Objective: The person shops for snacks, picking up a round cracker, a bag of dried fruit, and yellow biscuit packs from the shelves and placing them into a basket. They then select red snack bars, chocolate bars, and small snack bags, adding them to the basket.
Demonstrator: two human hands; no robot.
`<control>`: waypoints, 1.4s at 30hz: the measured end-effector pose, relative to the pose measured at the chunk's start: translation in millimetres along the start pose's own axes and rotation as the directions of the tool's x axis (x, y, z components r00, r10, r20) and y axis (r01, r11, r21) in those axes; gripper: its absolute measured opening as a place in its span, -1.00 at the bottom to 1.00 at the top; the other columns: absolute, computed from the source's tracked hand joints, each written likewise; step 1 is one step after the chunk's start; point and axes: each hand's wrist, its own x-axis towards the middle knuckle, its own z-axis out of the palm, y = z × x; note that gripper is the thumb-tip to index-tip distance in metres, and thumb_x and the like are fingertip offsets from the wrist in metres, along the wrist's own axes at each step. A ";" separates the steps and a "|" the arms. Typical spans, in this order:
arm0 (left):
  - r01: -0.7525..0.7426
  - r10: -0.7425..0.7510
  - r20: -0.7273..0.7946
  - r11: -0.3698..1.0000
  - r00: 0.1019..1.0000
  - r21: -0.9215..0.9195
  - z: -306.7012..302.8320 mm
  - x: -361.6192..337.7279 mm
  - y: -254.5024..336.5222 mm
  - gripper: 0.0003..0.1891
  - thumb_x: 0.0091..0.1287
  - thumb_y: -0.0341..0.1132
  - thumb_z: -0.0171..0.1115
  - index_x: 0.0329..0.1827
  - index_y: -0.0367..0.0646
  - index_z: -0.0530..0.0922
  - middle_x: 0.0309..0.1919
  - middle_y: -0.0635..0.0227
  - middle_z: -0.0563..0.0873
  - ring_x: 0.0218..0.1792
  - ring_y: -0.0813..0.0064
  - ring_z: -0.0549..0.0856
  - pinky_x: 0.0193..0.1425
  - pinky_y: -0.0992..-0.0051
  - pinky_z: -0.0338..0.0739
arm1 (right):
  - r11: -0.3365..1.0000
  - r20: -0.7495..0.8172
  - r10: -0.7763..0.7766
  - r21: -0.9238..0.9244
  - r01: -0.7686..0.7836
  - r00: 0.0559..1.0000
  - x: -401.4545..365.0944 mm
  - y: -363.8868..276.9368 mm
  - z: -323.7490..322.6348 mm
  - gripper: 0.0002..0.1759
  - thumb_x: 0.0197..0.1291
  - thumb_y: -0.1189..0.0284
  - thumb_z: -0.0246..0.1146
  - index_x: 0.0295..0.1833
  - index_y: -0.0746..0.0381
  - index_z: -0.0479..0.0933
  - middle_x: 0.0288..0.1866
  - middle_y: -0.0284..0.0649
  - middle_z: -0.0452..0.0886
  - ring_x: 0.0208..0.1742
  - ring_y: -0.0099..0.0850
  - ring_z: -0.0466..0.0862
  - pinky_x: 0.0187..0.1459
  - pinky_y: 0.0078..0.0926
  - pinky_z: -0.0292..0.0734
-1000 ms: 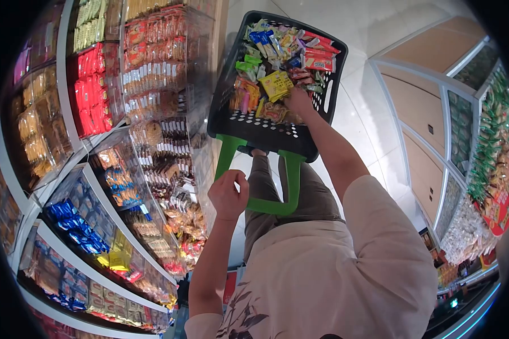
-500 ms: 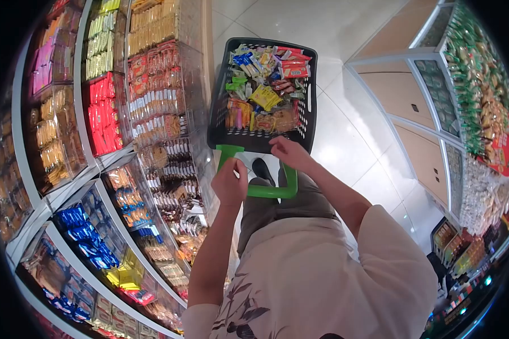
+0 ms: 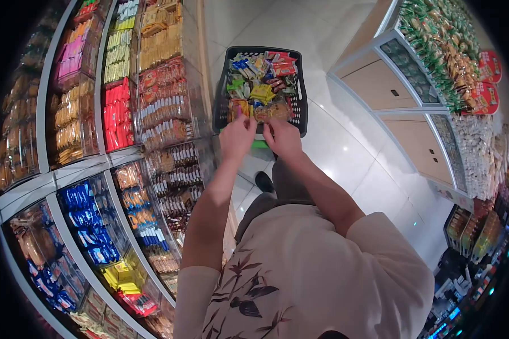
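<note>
A dark plastic shopping basket [image 3: 303, 107] with perforated sides is in front of me, filled with wrapped snacks. My left hand [image 3: 237, 137] is at its near rim, bent fingers close together over an orange-yellow packet [image 3: 240, 106]. Beside it, my right hand [image 3: 284, 137] curls its fingers at a clear-wrapped brownish packet [image 3: 277, 112]. What either hand pinches is hidden, and I cannot tell what it is. Below the rim, between my wrists, part of the green handle [image 3: 260, 144] shows. A yellow packet [image 3: 262, 92] lies mid-basket, with red packets [image 3: 283, 65] at the far right.
Tall shelves with clear bins of wrapped snacks [image 3: 119, 113] rise close on my left. Blue packets [image 3: 85, 209] fill a lower bin. To the right, across the pale tiled floor [image 3: 345, 152], stands a wooden cabinet [image 3: 373, 85] topped with green-wrapped goods [image 3: 430, 51].
My left hand has let go of the green handle. Both hands have moved forward to the basket's near rim and the packets there. The handle has dropped mostly out of sight.
</note>
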 end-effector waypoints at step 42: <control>0.172 -0.173 0.007 0.981 0.985 0.085 5.5 335.6 154.8 -0.51 0.37 0.04 -0.13 -0.25 -0.14 0.68 -0.28 0.06 0.74 -0.18 0.05 0.72 -0.06 0.12 0.59 | 0.976 0.173 -0.211 -0.018 0.217 0.962 384.2 148.3 -44.9 -0.79 0.18 0.28 0.15 -0.34 0.20 0.52 -0.50 -0.06 0.62 -0.46 -0.02 0.64 -0.39 -0.06 0.53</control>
